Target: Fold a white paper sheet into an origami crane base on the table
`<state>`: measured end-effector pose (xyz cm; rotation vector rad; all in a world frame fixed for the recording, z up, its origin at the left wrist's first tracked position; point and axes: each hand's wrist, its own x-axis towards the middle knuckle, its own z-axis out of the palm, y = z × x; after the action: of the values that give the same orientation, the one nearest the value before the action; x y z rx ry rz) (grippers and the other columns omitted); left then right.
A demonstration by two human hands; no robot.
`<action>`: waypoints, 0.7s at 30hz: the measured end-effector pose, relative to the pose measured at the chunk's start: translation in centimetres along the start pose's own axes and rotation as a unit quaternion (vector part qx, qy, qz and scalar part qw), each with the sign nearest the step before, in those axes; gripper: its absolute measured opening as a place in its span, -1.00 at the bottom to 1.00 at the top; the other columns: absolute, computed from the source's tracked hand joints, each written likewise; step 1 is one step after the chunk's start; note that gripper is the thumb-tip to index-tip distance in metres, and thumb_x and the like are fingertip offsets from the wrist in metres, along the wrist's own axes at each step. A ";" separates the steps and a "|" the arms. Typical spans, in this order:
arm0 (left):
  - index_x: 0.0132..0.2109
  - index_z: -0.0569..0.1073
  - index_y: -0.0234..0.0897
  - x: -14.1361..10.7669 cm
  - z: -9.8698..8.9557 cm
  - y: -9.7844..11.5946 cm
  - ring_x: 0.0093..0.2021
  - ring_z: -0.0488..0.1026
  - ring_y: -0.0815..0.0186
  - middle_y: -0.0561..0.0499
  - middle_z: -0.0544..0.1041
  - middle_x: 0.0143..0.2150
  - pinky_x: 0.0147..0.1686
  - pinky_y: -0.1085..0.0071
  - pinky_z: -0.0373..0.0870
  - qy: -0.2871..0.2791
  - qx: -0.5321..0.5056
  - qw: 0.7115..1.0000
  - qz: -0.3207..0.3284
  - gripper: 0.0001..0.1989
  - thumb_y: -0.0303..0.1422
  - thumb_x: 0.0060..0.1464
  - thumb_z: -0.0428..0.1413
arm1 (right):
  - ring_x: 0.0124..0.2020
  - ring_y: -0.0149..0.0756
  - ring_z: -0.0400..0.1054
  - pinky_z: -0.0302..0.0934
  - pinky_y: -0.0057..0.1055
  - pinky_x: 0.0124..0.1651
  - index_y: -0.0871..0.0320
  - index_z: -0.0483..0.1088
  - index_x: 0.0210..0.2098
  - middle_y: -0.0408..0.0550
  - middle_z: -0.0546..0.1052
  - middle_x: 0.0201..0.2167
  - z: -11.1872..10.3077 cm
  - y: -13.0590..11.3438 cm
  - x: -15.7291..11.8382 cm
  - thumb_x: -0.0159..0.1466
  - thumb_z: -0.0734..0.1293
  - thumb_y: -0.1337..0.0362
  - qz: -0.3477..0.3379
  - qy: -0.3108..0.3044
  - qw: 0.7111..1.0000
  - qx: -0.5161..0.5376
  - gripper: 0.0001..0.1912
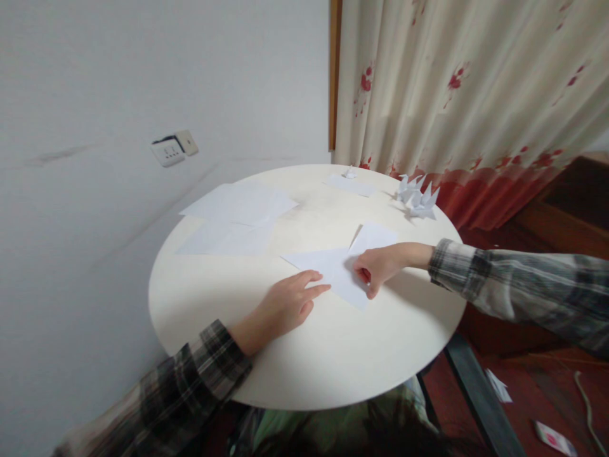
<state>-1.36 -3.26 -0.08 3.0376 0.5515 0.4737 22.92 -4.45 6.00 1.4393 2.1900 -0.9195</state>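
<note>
A folded sheet of white paper lies on the round white table, a pointed corner at its left and another toward me. My left hand is flat at its lower left edge, fingers stretched out and fingertips on the paper. At the right edge of the sheet is my right hand, with its fingers curled in and the thumb against them, gripping the paper there. The curled fingers partly hide that edge. Behind the right hand lies another piece of white paper, partly covered.
Flat white sheets overlap at the table's left back. Several folded paper cranes stand at the right back, near a curtain. A small folded paper piece rests by a sheet at the far edge. A wall borders the left.
</note>
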 end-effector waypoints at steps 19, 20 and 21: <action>0.03 0.39 -0.25 -0.2 0.2 0.1 0.03 0.36 0.21 -0.13 0.39 0.04 -0.04 0.22 0.39 0.000 0.008 1.000 -0.002 -0.49 -0.64 -0.08 -0.08 | -0.50 -0.39 0.23 0.07 -0.45 -0.41 0.22 0.33 -0.49 -0.18 0.37 -0.57 -1.4 3.8 0.4 -0.11 0.43 0.16 0.041 0.020 0.999 0.012 -0.71; 0.04 0.39 -0.24 -0.2 0.3 0.1 0.03 0.36 0.21 -0.12 0.39 0.05 -0.03 0.22 0.39 0.000 0.010 1.000 -0.001 -0.49 -0.64 -0.08 -0.08 | -0.50 -0.39 0.24 0.07 -0.45 -0.41 0.22 0.34 -0.49 -0.18 0.37 -0.57 -1.4 3.9 0.3 -0.10 0.43 0.17 0.045 0.017 0.999 0.021 -0.71; 0.04 0.38 -0.24 -0.3 0.3 0.2 0.04 0.35 0.22 -0.12 0.39 0.05 -0.03 0.23 0.38 0.001 0.012 1.000 -0.001 -0.49 -0.63 -0.07 -0.08 | -0.50 -0.39 0.24 0.08 -0.45 -0.41 0.22 0.34 -0.48 -0.18 0.38 -0.57 -1.4 4.0 0.3 -0.10 0.43 0.17 0.049 0.014 0.998 0.028 -0.72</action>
<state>-1.46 -3.50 -0.43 3.0595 0.5635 0.4721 26.54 -2.20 5.59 1.5792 2.1086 -0.9386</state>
